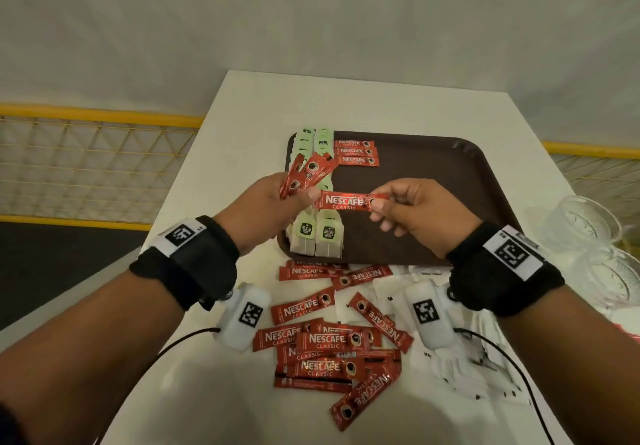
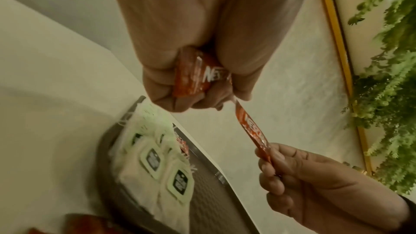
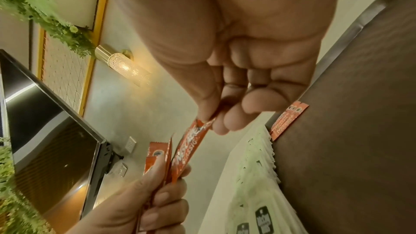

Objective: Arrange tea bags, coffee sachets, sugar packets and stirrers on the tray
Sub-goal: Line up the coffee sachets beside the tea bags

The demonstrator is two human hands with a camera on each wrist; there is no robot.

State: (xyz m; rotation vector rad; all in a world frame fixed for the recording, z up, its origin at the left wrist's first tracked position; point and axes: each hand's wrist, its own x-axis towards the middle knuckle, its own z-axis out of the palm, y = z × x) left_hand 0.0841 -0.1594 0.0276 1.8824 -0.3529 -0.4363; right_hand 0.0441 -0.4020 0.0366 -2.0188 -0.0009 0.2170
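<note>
A brown tray (image 1: 433,181) lies on the white table (image 1: 346,105). Two rows of green-labelled tea bags (image 1: 317,233) run along its left side, and three red coffee sachets (image 1: 356,152) lie beside them at the far end. My left hand (image 1: 273,202) grips a fan of red sachets (image 1: 306,174) above the tea bags. My right hand (image 1: 408,212) pinches the right end of one red sachet (image 1: 346,201) held level between both hands. In the left wrist view that sachet (image 2: 252,131) stretches from my left fist (image 2: 191,84) to my right fingers (image 2: 272,163).
Several loose red sachets (image 1: 329,340) lie piled on the table in front of the tray. White packets (image 1: 460,358) are scattered to their right. Clear glass cups (image 1: 588,236) stand at the right edge. A yellow railing (image 1: 97,115) runs behind the table.
</note>
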